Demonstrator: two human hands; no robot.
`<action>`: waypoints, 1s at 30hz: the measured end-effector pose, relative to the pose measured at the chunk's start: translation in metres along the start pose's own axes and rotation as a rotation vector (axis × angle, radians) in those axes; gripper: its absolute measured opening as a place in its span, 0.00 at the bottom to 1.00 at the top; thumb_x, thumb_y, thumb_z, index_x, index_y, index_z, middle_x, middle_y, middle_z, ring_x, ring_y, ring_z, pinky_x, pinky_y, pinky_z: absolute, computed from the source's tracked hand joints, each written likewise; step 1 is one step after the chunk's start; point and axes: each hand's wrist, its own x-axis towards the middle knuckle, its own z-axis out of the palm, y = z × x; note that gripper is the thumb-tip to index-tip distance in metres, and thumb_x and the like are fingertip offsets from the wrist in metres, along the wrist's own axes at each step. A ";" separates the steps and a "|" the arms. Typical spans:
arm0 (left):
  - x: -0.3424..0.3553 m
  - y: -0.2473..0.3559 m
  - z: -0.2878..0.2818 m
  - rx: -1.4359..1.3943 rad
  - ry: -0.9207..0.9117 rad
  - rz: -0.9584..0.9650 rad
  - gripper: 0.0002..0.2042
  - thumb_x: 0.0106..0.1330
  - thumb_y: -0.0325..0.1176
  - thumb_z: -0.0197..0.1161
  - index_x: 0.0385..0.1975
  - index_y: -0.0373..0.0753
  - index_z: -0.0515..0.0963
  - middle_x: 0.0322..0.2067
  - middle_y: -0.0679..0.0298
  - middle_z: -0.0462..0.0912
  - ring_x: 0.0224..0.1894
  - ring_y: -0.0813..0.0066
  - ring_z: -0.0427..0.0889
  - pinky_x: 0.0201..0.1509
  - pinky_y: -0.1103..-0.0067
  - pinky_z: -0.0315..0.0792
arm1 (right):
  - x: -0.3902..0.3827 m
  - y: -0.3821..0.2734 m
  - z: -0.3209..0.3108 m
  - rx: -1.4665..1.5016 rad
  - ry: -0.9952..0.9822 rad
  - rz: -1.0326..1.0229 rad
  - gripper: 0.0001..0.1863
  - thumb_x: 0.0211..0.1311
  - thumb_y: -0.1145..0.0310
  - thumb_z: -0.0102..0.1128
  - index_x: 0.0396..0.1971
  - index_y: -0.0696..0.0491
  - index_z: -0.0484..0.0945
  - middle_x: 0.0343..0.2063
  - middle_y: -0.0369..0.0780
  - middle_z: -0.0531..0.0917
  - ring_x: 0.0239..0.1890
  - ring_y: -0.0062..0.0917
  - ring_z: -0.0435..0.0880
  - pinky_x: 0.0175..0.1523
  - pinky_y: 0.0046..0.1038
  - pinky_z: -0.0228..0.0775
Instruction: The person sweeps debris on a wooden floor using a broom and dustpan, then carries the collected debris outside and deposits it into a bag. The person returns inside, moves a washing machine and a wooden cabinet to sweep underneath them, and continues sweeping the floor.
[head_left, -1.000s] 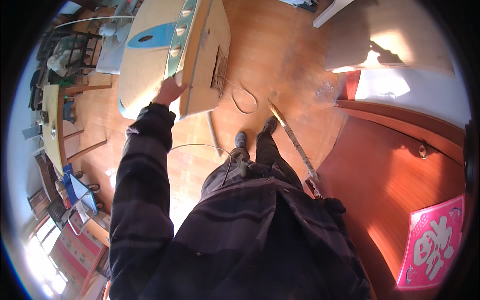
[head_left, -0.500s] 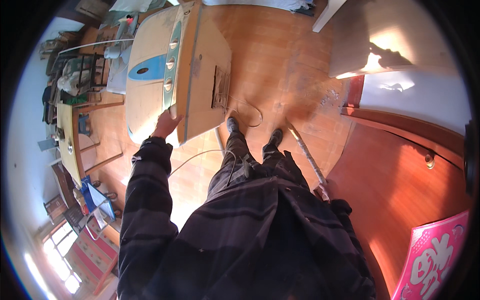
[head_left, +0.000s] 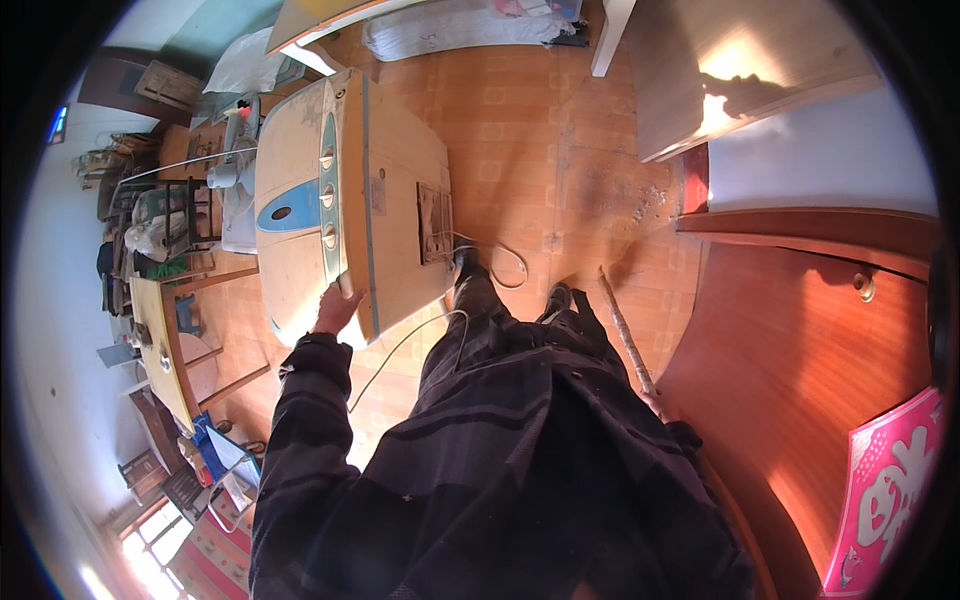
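Note:
My left hand (head_left: pixel 335 310) grips the lower corner of a boxy cream appliance (head_left: pixel 405 175), beside a green strip with several knobs (head_left: pixel 329 190) and a blue panel (head_left: pixel 285 215). On its right side is a dark opening (head_left: pixel 433 222), with a cable (head_left: pixel 510 275) looping out over the floor. My right hand (head_left: pixel 656 405), low at my right side and partly hidden by my sleeve, holds a long pale wooden stick (head_left: pixel 625 330) that slants down toward the floor. My feet stand just beyond, the left one partly hidden by the cable and appliance.
A reddish wooden door (head_left: pixel 800 370) with a pink poster (head_left: pixel 885 500) is close on my right. A pale wooden panel (head_left: pixel 750 50) stands at the upper right. Tables (head_left: pixel 155 330) and piled chairs and bags crowd the left wall. A wrapped white bundle (head_left: pixel 450 35) lies at the top.
The appliance and my left hand on it sit steadily lower in the picture, my feet have shifted, and more of the room shows at the top. The stick's far end has shifted right and downward.

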 end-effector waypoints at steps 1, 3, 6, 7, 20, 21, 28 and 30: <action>-0.002 0.002 -0.001 -0.003 -0.006 -0.011 0.36 0.54 0.55 0.70 0.47 0.23 0.73 0.42 0.39 0.81 0.48 0.44 0.80 0.53 0.62 0.73 | 0.014 0.017 0.002 -0.110 0.054 -0.030 0.14 0.57 0.58 0.67 0.29 0.54 0.79 0.12 0.32 0.71 0.12 0.19 0.69 0.16 0.29 0.59; -0.005 0.005 -0.003 -0.002 0.012 0.015 0.36 0.54 0.55 0.70 0.47 0.23 0.73 0.42 0.39 0.81 0.48 0.44 0.80 0.52 0.62 0.73 | 0.036 0.044 0.006 -0.234 0.121 -0.092 0.17 0.55 0.55 0.69 0.30 0.55 0.80 0.12 0.32 0.71 0.13 0.20 0.71 0.18 0.30 0.61; -0.008 0.009 -0.004 -0.018 0.022 0.020 0.37 0.54 0.55 0.70 0.48 0.22 0.72 0.43 0.39 0.81 0.49 0.44 0.80 0.53 0.62 0.73 | 0.040 0.052 -0.001 -0.099 0.141 -0.263 0.20 0.52 0.53 0.69 0.34 0.56 0.82 0.13 0.33 0.73 0.15 0.23 0.72 0.22 0.34 0.64; -0.008 0.010 -0.004 -0.021 0.026 0.000 0.37 0.54 0.54 0.70 0.48 0.22 0.72 0.43 0.39 0.80 0.49 0.44 0.79 0.53 0.62 0.73 | 0.033 0.042 -0.021 -0.218 0.044 -0.050 0.17 0.53 0.55 0.69 0.34 0.54 0.83 0.15 0.35 0.76 0.15 0.23 0.72 0.22 0.35 0.64; -0.009 0.023 -0.012 0.082 -0.047 -0.051 0.33 0.56 0.53 0.69 0.45 0.23 0.73 0.41 0.38 0.80 0.47 0.42 0.80 0.51 0.61 0.74 | 0.034 -0.220 0.017 -0.437 -0.412 -0.154 0.20 0.57 0.57 0.65 0.16 0.58 0.78 0.08 0.38 0.71 0.07 0.24 0.67 0.15 0.32 0.56; -0.008 0.024 -0.013 0.089 -0.042 -0.024 0.33 0.57 0.53 0.69 0.45 0.23 0.73 0.41 0.38 0.80 0.47 0.42 0.80 0.51 0.61 0.74 | 0.048 -0.230 0.038 -0.405 -0.435 -0.127 0.19 0.56 0.58 0.65 0.16 0.59 0.78 0.08 0.39 0.72 0.08 0.24 0.68 0.16 0.32 0.57; -0.012 0.031 -0.015 0.133 -0.037 -0.026 0.33 0.59 0.52 0.67 0.47 0.23 0.72 0.43 0.38 0.81 0.49 0.44 0.80 0.53 0.63 0.74 | 0.097 -0.238 0.177 -0.281 -0.290 -0.372 0.14 0.57 0.62 0.63 0.24 0.60 0.81 0.16 0.43 0.79 0.17 0.25 0.77 0.21 0.31 0.66; -0.013 0.032 -0.016 0.150 -0.054 -0.047 0.33 0.59 0.52 0.67 0.47 0.23 0.72 0.43 0.38 0.80 0.50 0.44 0.80 0.53 0.63 0.73 | 0.102 -0.229 0.186 0.019 -0.267 -0.251 0.12 0.58 0.64 0.63 0.28 0.58 0.82 0.18 0.41 0.79 0.17 0.24 0.77 0.21 0.30 0.66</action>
